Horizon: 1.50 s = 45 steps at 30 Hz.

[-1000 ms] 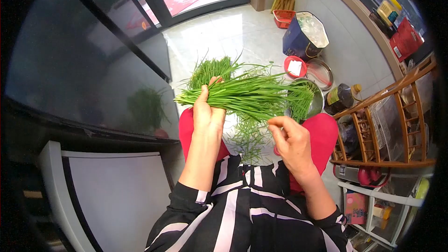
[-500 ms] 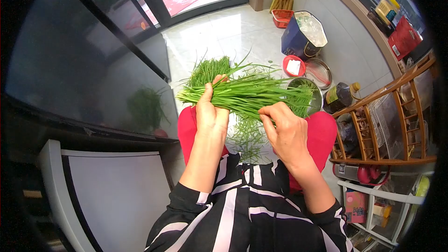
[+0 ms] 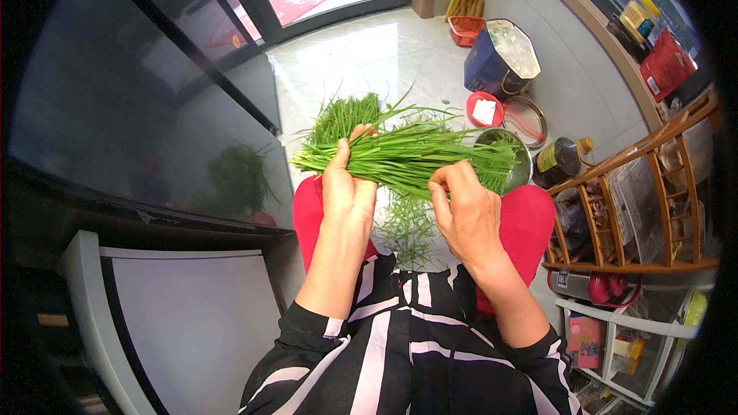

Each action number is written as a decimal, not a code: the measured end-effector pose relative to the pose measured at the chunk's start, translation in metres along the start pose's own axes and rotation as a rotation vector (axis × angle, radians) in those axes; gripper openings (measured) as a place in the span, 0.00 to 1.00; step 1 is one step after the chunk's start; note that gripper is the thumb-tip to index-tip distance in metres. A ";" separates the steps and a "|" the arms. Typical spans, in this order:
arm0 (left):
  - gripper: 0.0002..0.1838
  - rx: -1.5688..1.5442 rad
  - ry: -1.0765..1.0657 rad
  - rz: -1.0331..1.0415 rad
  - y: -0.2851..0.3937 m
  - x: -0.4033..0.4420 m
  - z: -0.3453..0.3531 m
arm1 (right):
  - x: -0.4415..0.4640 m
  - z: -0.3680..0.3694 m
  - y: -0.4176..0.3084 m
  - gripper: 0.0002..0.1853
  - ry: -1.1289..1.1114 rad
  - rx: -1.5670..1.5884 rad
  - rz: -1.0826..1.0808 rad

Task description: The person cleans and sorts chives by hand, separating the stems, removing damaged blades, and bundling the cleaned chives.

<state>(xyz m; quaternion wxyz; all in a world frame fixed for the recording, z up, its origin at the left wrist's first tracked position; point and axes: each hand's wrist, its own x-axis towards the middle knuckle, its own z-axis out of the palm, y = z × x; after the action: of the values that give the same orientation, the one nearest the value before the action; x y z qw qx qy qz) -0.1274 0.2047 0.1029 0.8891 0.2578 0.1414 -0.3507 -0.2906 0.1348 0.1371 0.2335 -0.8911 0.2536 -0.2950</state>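
Observation:
A thick bunch of garlic chives (image 3: 407,155) lies across my left hand (image 3: 347,184), which is wrapped round it near the pale root ends, with the thumb on top. The green tips point to the right. At the bunch's lower edge, my right hand (image 3: 465,211) is pinched on the leaves; the fingertips partly cover what they grip. Beyond my left hand, a second heap of garlic chives (image 3: 342,117) lies on the floor. Loose leaf bits (image 3: 407,227) are scattered on the floor between my red-clad knees. A metal bowl (image 3: 525,169) sits partly behind the leaf tips.
A red bowl (image 3: 475,112), a round metal pan (image 3: 542,119), a dark bottle (image 3: 560,160) and a blue bag (image 3: 483,61) stand at the right. A wooden rack (image 3: 649,184) is close to my right knee. A dark glossy panel (image 3: 154,123) rises at the left.
My right hand has shifted slightly up and left along the lower edge of the bunch. My left hand and its chives stay in place.

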 end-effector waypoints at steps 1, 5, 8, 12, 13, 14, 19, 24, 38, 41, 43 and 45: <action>0.20 0.000 -0.004 0.002 0.003 0.002 -0.002 | -0.001 -0.001 0.002 0.03 0.003 0.000 -0.003; 0.20 -0.057 0.016 0.001 0.020 0.012 -0.011 | -0.008 -0.014 0.024 0.05 0.012 -0.056 0.105; 0.19 -0.140 0.062 0.040 0.031 0.015 -0.013 | -0.014 -0.026 0.037 0.08 0.000 -0.104 0.182; 0.19 -0.166 0.066 0.037 0.036 0.015 -0.013 | -0.015 -0.037 0.031 0.08 -0.019 -0.027 0.213; 0.19 -0.165 0.064 0.035 0.036 0.015 -0.012 | -0.013 -0.038 0.025 0.07 -0.031 0.096 0.233; 0.19 -0.164 0.067 0.031 0.035 0.014 -0.010 | -0.012 -0.037 0.022 0.06 -0.042 0.221 0.252; 0.19 -0.134 0.047 0.024 0.034 0.012 -0.010 | -0.008 -0.036 0.011 0.06 -0.096 0.288 0.257; 0.19 -0.158 0.032 0.002 0.030 0.010 -0.007 | -0.006 -0.028 0.004 0.07 -0.096 0.158 0.113; 0.21 -0.052 -0.007 0.049 0.024 0.006 -0.007 | -0.010 -0.016 0.008 0.03 0.161 0.341 0.147; 0.21 -0.004 -0.054 0.073 0.024 0.003 -0.004 | -0.005 -0.028 0.010 0.02 0.071 0.326 -0.049; 0.21 0.015 -0.088 0.083 0.021 0.003 -0.007 | 0.003 -0.034 -0.003 0.02 0.111 0.284 -0.038; 0.20 0.033 -0.122 0.097 0.019 0.004 -0.008 | 0.009 -0.037 -0.007 0.02 0.162 0.181 -0.024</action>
<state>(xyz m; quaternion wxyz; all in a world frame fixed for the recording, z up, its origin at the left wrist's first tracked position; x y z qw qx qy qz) -0.1120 0.2191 0.1012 0.9076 0.2571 0.0683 -0.3248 -0.3064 0.1253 0.1713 0.2883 -0.8427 0.2332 -0.3903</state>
